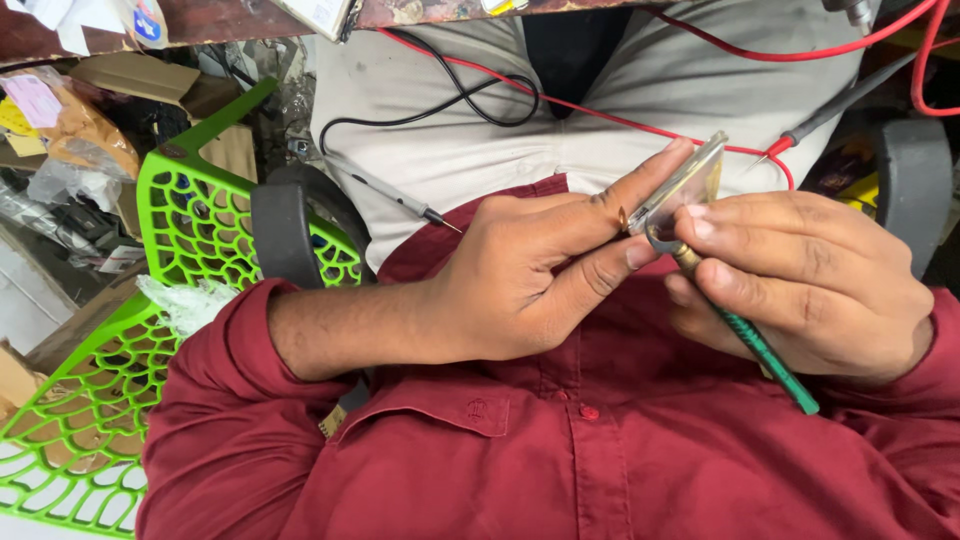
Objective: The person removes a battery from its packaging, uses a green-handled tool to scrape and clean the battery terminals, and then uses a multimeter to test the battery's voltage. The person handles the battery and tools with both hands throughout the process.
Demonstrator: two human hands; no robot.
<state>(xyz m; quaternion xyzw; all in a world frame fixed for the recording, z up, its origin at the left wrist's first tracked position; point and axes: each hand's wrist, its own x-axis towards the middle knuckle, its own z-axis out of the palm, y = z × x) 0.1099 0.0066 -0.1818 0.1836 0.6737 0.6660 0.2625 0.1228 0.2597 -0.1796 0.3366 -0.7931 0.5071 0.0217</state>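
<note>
Here, at the far left, a green plastic chair (150, 300) with a lattice back stands beside the person's dark red shirt (560, 440); cardboard and plastic bags (70, 140) lie beyond the chair. Right of the chair, a black probe (400, 198) with its black wire (440, 100) rests on the pale trousers (450, 130), above the shirt. The left hand (530, 280) is above the shirt's middle, forefinger and thumb pinched on a thin, flat clear plate (690, 180) held edge-on. A red wire (600, 115) crosses the trousers above this hand. Just right of the plate, the right hand (810, 285) is closed around a green-handled tool (765, 350), its metal tip touching the plate's lower end beside a small metal ring (662, 238). The red probe (820, 120) lies above the right hand, well clear of the plate.
</note>
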